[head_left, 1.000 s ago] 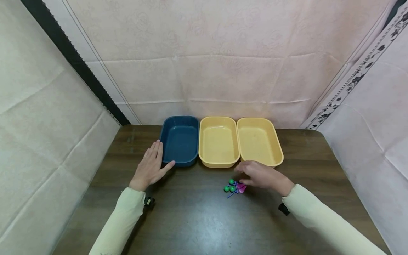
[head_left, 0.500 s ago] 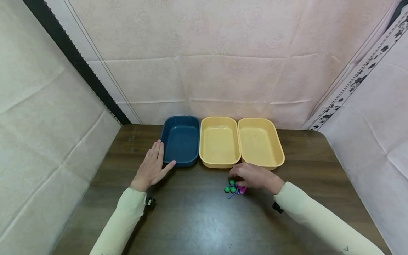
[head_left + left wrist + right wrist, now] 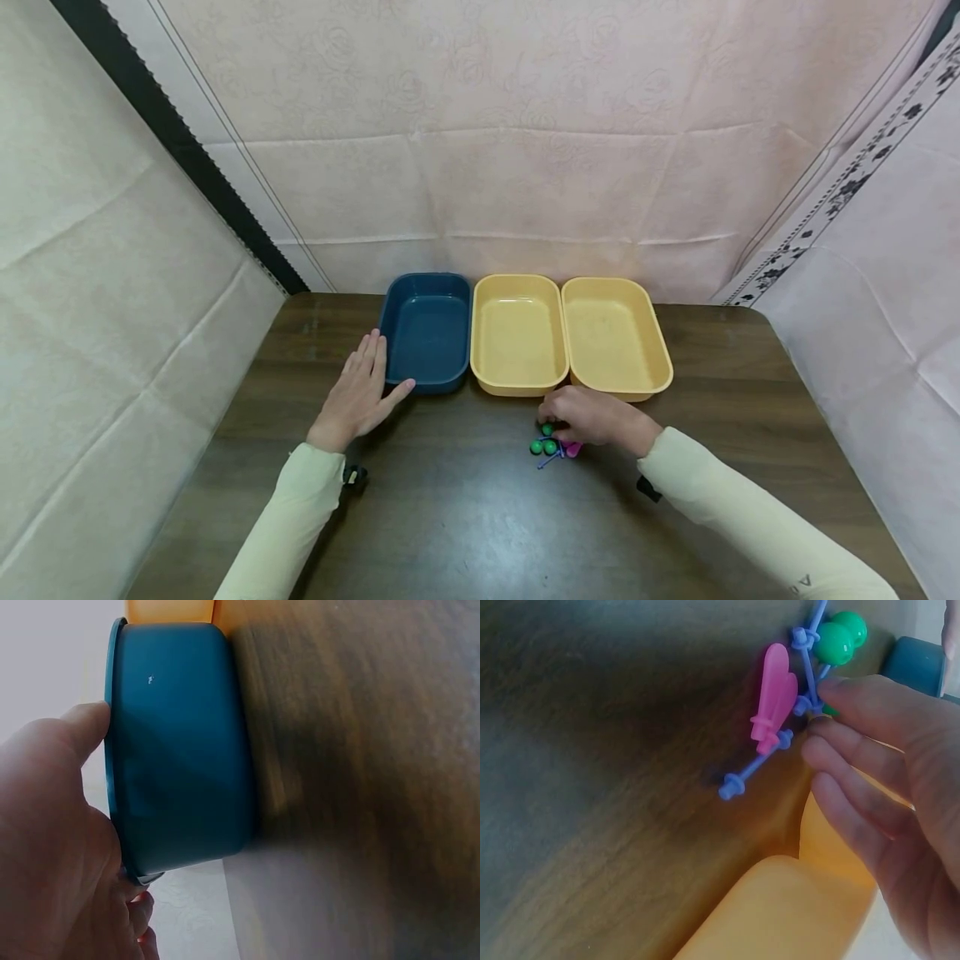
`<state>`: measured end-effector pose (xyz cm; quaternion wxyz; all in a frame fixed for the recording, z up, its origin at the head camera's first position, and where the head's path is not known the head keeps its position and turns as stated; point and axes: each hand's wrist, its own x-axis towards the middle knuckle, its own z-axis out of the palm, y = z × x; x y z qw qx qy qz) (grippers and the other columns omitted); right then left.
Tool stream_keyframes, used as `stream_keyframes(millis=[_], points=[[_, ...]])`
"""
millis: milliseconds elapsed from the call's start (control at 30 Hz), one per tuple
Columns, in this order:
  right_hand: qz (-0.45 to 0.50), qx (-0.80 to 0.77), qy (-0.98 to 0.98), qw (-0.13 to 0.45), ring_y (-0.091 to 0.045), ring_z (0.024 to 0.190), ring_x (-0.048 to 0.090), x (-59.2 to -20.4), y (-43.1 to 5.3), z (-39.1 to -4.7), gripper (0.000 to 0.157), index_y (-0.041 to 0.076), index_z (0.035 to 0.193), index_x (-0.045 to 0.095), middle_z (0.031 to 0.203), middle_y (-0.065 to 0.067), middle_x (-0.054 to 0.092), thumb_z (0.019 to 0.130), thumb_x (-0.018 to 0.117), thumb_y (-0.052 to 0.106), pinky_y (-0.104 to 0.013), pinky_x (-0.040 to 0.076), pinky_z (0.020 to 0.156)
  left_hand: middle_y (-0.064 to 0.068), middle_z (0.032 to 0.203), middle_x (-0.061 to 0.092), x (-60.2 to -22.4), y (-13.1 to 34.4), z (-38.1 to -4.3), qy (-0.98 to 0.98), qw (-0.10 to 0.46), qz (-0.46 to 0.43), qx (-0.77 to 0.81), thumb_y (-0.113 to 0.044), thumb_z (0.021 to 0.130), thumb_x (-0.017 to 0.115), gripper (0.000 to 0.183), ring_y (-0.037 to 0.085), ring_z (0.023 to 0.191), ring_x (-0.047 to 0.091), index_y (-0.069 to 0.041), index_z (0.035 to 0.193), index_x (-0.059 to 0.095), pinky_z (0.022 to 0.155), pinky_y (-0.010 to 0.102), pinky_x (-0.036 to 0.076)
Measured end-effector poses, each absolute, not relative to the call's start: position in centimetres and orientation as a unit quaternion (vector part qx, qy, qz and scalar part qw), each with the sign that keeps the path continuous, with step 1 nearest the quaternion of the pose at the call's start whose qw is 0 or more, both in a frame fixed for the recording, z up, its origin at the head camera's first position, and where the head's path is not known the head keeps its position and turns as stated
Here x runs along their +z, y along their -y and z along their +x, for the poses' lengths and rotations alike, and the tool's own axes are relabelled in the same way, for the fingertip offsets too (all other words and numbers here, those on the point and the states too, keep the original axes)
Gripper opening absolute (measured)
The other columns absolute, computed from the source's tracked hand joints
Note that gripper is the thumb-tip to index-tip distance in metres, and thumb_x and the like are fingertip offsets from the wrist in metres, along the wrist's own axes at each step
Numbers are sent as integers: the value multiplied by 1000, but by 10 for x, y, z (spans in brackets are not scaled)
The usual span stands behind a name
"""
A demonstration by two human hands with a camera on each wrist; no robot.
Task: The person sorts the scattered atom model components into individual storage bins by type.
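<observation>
Along the bench's [image 3: 480, 517] far edge: one blue bin [image 3: 427, 333], two yellow bins [image 3: 519, 337], smooth, round-cornered. Nearer, about midway between side edges, bunched: three glossy green balls [image 3: 536, 447], petal-shaped pink pieces [image 3: 774, 686], knobbed blue sticks [image 3: 754, 766]; right hand [image 3: 592, 415] obscures part, its fingers bent, grip uncertain. Left hand [image 3: 352, 400], fingers straight, against blue bin.

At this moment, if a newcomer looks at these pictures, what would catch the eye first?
Probably the row of trays at the far side of the dark table: a blue tray at left, two yellow trays beside it. Next come the bright green balls, blue sticks and pink pieces, clustered before the yellow trays at the right hand's fingertips. The left hand touches the blue tray.
</observation>
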<state>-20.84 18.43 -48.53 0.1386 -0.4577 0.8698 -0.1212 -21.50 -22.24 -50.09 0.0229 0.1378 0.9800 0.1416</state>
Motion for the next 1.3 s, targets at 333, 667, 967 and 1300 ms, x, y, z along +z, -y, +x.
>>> stream_keyframes(millis=[333, 667, 967, 1300], points=[[-445, -124, -877, 128, -5, 85, 60, -482, -182, -207, 10, 12, 99, 74, 96, 0, 71, 92, 81, 9, -21, 57, 75, 21, 178, -2, -500, 224, -215, -979, 21, 142, 142, -65, 106, 44, 101, 41, 166, 3, 4, 167, 3, 133, 61, 12], [-432, -148, -880, 128, -4, 84, 60, -459, -178, -199, 12, 13, 99, 73, 96, 2, 69, 90, 80, 9, -17, 54, 72, 21, 178, -3, -500, 224, -216, -979, 29, 141, 144, -66, 106, 44, 102, 41, 166, 1, 4, 167, 2, 133, 61, 10], [-453, -131, -877, 92, -8, 81, 64, -431, -172, -201, 12, 14, 97, 73, 93, 4, 68, 88, 81, 11, -19, 56, 72, 22, 178, -3, -499, 224, -215, -979, 27, 142, 147, -66, 106, 44, 102, 42, 166, 2, 5, 167, 2, 133, 61, 11], [-463, -131, -873, 81, -13, 85, 65, -397, -155, -217, 11, 12, 97, 74, 93, 0, 70, 89, 81, 10, -24, 60, 79, 22, 178, -3, -500, 225, -214, -977, 27, 144, 155, -68, 106, 42, 103, 42, 166, 1, 4, 168, 1, 133, 62, 10]])
